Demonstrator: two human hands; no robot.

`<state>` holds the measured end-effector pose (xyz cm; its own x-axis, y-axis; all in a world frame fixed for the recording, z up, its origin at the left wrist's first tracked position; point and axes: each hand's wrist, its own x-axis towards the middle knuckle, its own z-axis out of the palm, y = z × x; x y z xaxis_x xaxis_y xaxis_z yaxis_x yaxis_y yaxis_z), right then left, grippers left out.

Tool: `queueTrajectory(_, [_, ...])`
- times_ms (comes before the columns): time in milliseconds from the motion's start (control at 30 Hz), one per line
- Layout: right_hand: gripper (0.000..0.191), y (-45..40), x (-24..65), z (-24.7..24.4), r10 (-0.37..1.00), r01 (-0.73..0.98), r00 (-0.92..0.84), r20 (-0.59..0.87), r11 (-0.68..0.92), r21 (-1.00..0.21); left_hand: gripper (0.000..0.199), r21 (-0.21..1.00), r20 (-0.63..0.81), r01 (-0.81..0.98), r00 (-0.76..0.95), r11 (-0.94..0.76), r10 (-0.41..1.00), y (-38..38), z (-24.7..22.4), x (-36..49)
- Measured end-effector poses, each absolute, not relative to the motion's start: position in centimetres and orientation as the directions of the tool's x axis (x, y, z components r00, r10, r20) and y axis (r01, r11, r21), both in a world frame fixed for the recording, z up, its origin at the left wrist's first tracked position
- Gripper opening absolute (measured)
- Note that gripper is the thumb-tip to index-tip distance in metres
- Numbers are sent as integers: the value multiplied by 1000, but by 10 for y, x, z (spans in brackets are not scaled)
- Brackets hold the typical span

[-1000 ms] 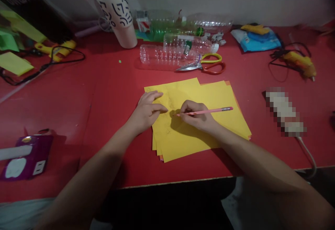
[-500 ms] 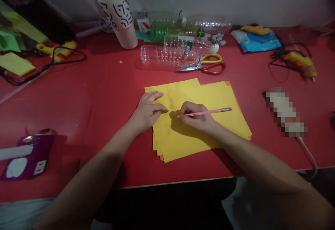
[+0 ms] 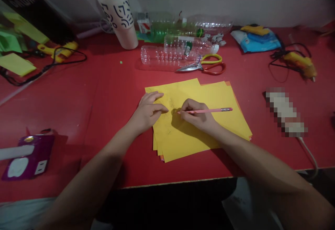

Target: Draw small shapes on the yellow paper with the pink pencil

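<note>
A stack of yellow paper point(image 3: 214, 97) lies on the red table, with faint pencil marks on the left part of the top sheet. My right hand point(image 3: 197, 114) grips a pink pencil point(image 3: 216, 110), its point low over or on the paper, too small to tell which. My left hand point(image 3: 150, 111) rests on the paper's left edge with its fingers spread and holds nothing. Orange edges show beneath the yellow sheets.
Behind the paper lie scissors point(image 3: 201, 67), clear plastic bottles point(image 3: 167, 57) and a white tumbler point(image 3: 121, 20). A yellow glue gun point(image 3: 299, 62) and a blurred-out device point(image 3: 285, 113) are at right, a purple package point(image 3: 31, 156) at left.
My right hand and the pencil tip have shifted slightly up the sheet, and the pencil lies nearer to level. My left hand has stayed in place.
</note>
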<state>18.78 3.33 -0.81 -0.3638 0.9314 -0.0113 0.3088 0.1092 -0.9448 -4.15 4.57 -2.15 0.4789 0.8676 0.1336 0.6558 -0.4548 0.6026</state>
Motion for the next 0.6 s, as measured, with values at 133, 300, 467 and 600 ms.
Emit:
queueTrajectory(133, [12, 33, 187, -8, 942, 318, -337, -11, 103, -943, 29, 603, 135, 655, 479, -455, 867, 46, -22, -42])
queueTrajectory(300, [12, 33, 186, -8, 949, 324, -315, 11, 118, -939, 29, 607, 137, 649, 484, -460, 864, 46, -22, -42])
queueTrajectory(467, [13, 34, 186, -10, 952, 337, -305, 3, 111, -935, 29, 597, 147, 649, 489, -471, 860, 46, -23, -42])
queueTrajectory(600, [12, 35, 186, -11, 949, 332, -315, 12, 123, -935, 29, 600, 142, 650, 487, -466, 862, 46, -23, -43])
